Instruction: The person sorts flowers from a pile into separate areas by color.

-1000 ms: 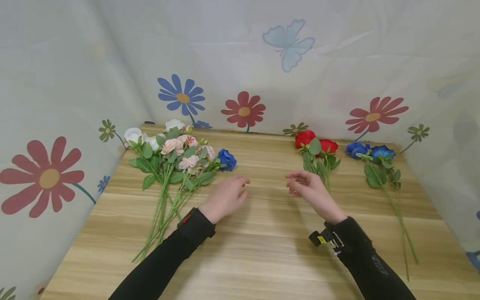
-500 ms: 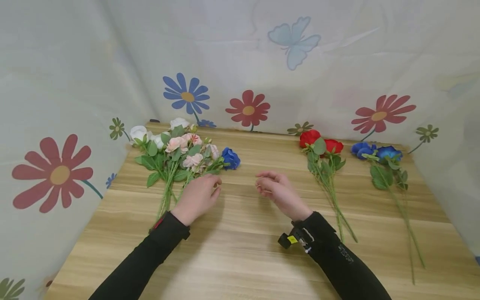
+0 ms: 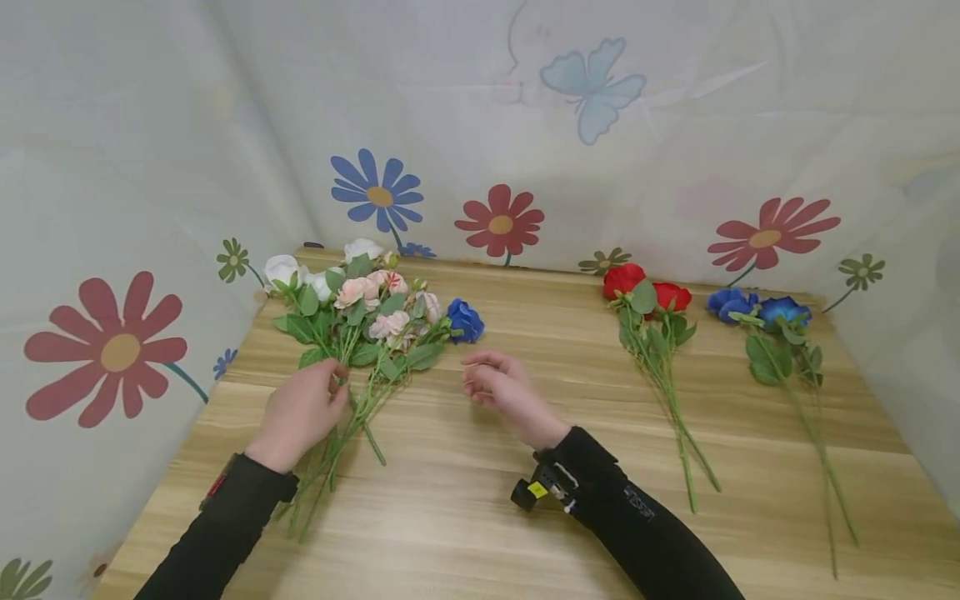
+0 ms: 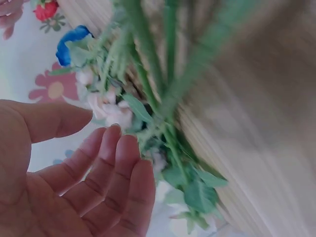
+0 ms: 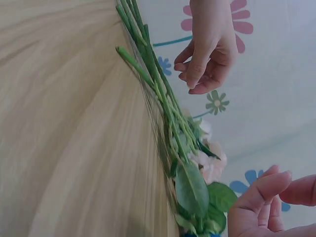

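Observation:
My left hand (image 3: pixel 300 412) hovers over the stems of a flower bunch on the left of the table. Its fingers are loosely bent in the left wrist view, with nothing between them and the thumb. That bunch has white roses (image 3: pixel 282 272), pale pink flowers (image 3: pixel 390 326) and one blue rose (image 3: pixel 466 321) at its right edge; leaves and green stems (image 4: pixel 170 133) run toward the front. Right of the bunch, my right hand (image 3: pixel 510 396) hangs above the table, fingers loosely curled and holding nothing. The right wrist view shows both hands apart from the stems.
Two red roses (image 3: pixel 622 282) with long stems lie right of the middle on the wooden table (image 3: pixel 450 533). Farther right are two blue flowers (image 3: pixel 783 311), their stems toward the front. A white flower-printed curtain (image 3: pixel 450 100) rises behind the table and along its sides.
Both hands have moved left across the table, the left one from beside the blue rose to over the bunch's stems, the right one away from the red roses. The flowers lie as before.

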Demonstrator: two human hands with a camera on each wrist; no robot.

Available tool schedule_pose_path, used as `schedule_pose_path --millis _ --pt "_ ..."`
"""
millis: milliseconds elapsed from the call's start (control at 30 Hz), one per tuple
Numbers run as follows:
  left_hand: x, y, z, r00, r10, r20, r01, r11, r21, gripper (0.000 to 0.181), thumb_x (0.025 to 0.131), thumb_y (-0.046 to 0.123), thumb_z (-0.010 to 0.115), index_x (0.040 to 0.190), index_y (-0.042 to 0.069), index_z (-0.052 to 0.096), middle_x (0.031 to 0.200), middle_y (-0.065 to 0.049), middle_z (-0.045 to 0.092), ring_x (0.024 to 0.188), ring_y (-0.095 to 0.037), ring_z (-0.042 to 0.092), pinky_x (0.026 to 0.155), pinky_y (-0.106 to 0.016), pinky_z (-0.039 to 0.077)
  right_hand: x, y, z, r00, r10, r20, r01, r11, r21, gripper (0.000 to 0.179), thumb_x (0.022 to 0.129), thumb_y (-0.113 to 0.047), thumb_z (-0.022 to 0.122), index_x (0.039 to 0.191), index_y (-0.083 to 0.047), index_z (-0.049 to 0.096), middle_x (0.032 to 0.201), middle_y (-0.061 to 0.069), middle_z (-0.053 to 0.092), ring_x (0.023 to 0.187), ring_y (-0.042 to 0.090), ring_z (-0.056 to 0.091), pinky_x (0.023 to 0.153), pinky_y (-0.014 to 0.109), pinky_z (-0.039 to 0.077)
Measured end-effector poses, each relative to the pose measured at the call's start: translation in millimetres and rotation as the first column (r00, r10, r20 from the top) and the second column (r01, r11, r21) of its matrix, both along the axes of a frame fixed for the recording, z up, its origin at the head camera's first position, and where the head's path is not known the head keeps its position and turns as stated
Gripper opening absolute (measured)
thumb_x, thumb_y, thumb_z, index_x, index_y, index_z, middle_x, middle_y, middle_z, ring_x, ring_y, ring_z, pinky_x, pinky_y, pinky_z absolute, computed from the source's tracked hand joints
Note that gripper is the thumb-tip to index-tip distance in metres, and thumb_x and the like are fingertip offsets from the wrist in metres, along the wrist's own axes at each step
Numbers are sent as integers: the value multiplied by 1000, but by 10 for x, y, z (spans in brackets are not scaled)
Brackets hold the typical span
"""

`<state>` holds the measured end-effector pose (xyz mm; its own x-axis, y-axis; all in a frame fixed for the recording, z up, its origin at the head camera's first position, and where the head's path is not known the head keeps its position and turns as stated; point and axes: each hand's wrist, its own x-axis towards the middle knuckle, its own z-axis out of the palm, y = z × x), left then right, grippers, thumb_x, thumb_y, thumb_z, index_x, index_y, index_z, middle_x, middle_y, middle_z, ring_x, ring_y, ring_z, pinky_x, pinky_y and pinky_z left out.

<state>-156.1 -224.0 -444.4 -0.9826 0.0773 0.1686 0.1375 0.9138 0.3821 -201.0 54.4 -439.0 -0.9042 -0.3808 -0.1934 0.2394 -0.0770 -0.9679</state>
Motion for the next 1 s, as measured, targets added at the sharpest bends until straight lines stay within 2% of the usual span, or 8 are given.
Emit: schedule_pose_path --millis 167,333,567,800,900,1000 --pt "101 -145 -13 997 24 70 -25 1000 12 26 90 15 58 109 -4 58 78 -9 59 52 -15 47 47 -31 39 47 -228 -35 1000 4 18 -4 1000 -23 30 94 -5 48 121 8 51 95 13 57 75 13 56 68 23 46" --pt "180 -197 -48 993 39 113 -38 999 -9 30 90 18 59 109 -6 57 67 -4 55 49 -14 45 45 -31 37 76 -397 -79 999 40 37 -38 998 -42 32 94 -5 49 122 11 49 94 11 57 74 12 57 66 21 46" --pt "264 -227 -167 981 34 193 -31 999 -16 29 91 19 58 106 -6 58 63 -1 52 50 -14 46 47 -31 38 93 -452 -120 998 51 25 -50 997 -59 31 92 -2 49 120 11 48 90 8 57 73 12 56 67 22 47" --pt "300 -260 -244 984 39 176 -35 999 -22 16 87 15 61 90 -1 60 63 -2 51 53 -16 46 49 -33 40 103 -418 -98 998 50 32 -48 997 -68 31 92 -2 49 120 11 48 90 8 57 73 12 56 68 22 47" --pt "307 -272 -242 981 35 193 -32 999 -17 13 87 14 61 81 3 58 60 -2 48 52 -17 44 47 -32 37 111 -411 -82 998 56 31 -54 997 -60 30 92 -2 49 119 10 48 90 7 57 73 13 56 68 23 46" --pt "312 -290 -238 973 20 228 -27 999 26 12 87 13 61 80 4 57 61 -3 49 52 -17 44 47 -31 37 113 -406 -79 998 64 29 -62 996 -56 30 92 -2 50 119 10 48 89 7 57 73 12 56 68 23 46"
